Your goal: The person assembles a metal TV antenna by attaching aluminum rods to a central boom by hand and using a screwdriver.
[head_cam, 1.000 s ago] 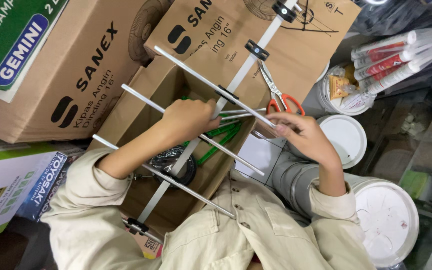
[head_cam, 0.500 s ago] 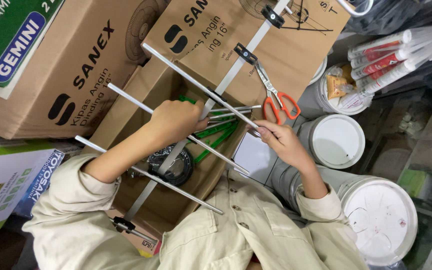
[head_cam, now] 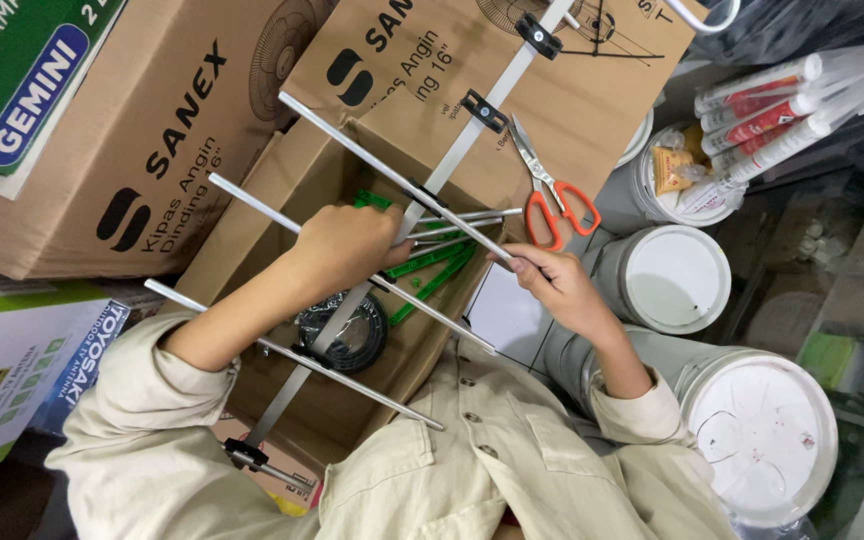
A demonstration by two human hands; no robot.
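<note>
A metal antenna, a flat silver boom (head_cam: 457, 150) crossed by several thin rods, is held over an open cardboard box (head_cam: 252, 215). My left hand (head_cam: 342, 250) is closed around the boom where a few loose rods (head_cam: 467, 217) bunch together. My right hand (head_cam: 552, 285) pinches the near end of one long cross rod (head_cam: 392, 170). Inside the box lie green plastic pieces (head_cam: 432, 270) and a black coil of cable (head_cam: 344, 335). Scissors with orange handles (head_cam: 550, 195) lie on a closed carton just beyond my right hand.
Closed fan cartons (head_cam: 142, 150) fill the upper left, and a green-and-white box (head_cam: 12, 360) sits at the left. White lidded buckets (head_cam: 674, 278) (head_cam: 762, 430) stand at the right, one open tub (head_cam: 667, 175) holds packets, and sealant tubes (head_cam: 782, 110) lie top right.
My right hand has slid left and slightly down to the rod's end. My left hand and the antenna have shifted a little left. The scissors have stayed put.
</note>
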